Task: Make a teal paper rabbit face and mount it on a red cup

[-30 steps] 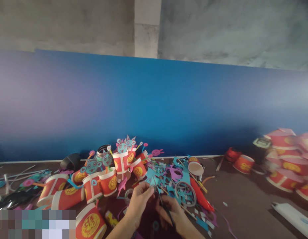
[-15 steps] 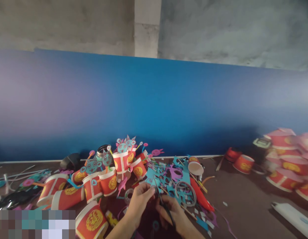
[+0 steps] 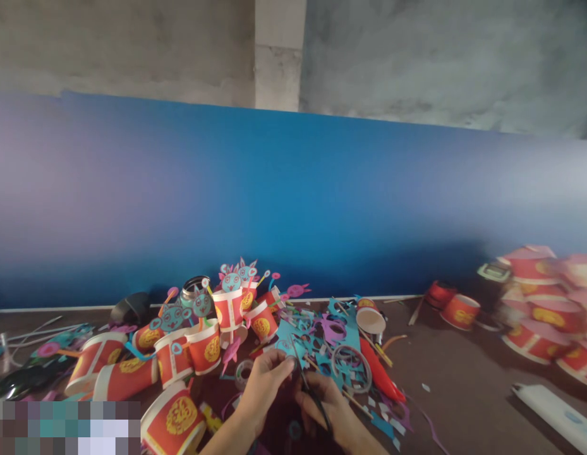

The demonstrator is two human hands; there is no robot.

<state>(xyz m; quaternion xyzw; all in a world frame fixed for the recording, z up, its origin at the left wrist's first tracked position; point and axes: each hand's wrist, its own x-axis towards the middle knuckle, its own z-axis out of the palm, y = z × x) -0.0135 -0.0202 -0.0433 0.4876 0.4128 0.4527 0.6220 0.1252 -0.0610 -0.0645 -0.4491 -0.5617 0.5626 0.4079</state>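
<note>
Cups [image 3: 172, 360], some topped with paper faces [image 3: 231, 282], crowd the lower left of the frame. At bottom centre the left hand [image 3: 267, 379] pinches a small piece [image 3: 294, 362] (its shape is hard to make out) by the blades of the scissors [image 3: 303, 379], gripped in the right hand [image 3: 327, 399]. Scraps [image 3: 339, 330] litter the tabletop [image 3: 457, 379] beyond; more cups [image 3: 534, 338] are piled at lower right.

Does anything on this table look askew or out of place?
Yes: right of centre, a red-and-white paper cup with gold print lies tipped over beside loose blue paper scraps, whereas several similar cups stand upright.
</note>
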